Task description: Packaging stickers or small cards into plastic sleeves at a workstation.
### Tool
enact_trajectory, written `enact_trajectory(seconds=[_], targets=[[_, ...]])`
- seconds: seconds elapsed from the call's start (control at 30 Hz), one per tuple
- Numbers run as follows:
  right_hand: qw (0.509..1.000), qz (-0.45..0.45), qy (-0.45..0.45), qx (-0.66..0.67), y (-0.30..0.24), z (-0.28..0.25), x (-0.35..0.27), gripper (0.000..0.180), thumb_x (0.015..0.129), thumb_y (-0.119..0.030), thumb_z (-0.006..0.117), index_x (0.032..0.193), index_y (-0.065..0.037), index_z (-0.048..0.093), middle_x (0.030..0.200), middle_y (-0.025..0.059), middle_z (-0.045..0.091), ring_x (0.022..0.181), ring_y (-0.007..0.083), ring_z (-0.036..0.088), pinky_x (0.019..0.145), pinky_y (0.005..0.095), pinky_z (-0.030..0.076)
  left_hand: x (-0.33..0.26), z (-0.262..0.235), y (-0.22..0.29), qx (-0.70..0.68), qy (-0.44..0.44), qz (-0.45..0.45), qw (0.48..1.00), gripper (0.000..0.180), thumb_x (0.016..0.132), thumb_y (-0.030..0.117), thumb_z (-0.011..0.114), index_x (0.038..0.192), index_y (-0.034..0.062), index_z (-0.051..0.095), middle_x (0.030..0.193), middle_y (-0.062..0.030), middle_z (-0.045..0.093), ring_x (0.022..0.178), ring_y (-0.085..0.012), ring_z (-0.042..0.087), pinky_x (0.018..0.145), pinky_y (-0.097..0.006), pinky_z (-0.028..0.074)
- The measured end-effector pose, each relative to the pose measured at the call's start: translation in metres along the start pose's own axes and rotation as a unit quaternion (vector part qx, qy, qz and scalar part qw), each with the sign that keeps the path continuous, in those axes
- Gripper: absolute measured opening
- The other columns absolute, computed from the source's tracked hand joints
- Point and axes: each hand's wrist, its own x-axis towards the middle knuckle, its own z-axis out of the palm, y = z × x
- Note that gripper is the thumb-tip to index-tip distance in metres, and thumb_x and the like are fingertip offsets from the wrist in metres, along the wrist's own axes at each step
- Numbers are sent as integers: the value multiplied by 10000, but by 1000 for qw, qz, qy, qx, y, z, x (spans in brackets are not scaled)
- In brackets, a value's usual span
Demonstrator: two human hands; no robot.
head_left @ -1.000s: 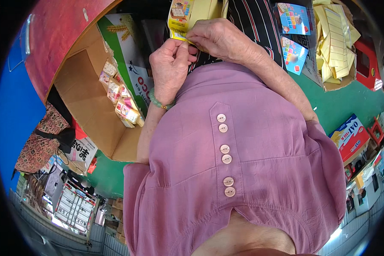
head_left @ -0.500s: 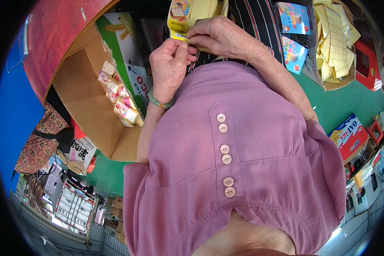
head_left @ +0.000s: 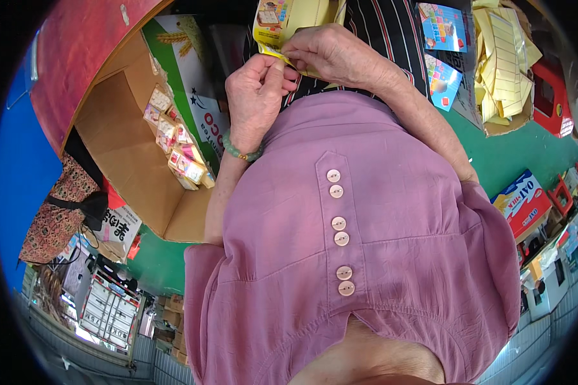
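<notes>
Two hands meet at the far middle of the scene, both closed on the same yellow packet (head_left: pixel 282 19). The left hand (head_left: pixel 257 96) pinches the near corner of the packet between thumb and forefinger, its other fingers curled in, and a green bead bracelet (head_left: pixel 241 152) sits on its wrist. The right hand (head_left: pixel 331 54) comes from the right side and grips the packet's lower edge with bent fingers, touching the left hand's fingertips. The packet is flat and thin, bright yellow with a small colourful picture printed near its top, and its upper part goes out of the view. Just behind the hands there is a dark striped cloth (head_left: pixel 385 25). To the left stands an open cardboard box (head_left: pixel 135 167) with a row of small colourful packs (head_left: pixel 176 144) inside it. To the far right, on a green surface (head_left: pixel 520 147), lie two blue printed cards (head_left: pixel 443 29) and a box filled with yellow sheets (head_left: pixel 504 58). Near the camera, a mauve shirt with a line of pale buttons (head_left: pixel 338 231) fills most of the view.
</notes>
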Motion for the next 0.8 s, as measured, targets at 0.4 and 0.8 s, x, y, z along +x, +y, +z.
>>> enact_trajectory(seconds=[0.4, 0.8], targets=[[1000, -7, 0, 8, 5, 5, 1, 180, 786, -27, 655, 964, 2, 652, 807, 117, 648, 721, 236, 656, 661, 311, 536, 1, -2, -2, -10, 1, -8, 1000, 162, 940, 103, 518, 940, -27, 615, 815, -84, 680, 662, -101, 631, 600, -207, 483], [997, 3, -15, -70, -3, 7, 1, 227, 743, 5, 640, 969, -3, 631, 844, 130, 642, 769, 292, 652, 686, 351, 538, 3, -5, -7, -12, 1, -12, 1000, 170, 931, 114, 525, 945, -27, 617, 809, -85, 679, 656, -108, 632, 598, -210, 479]])
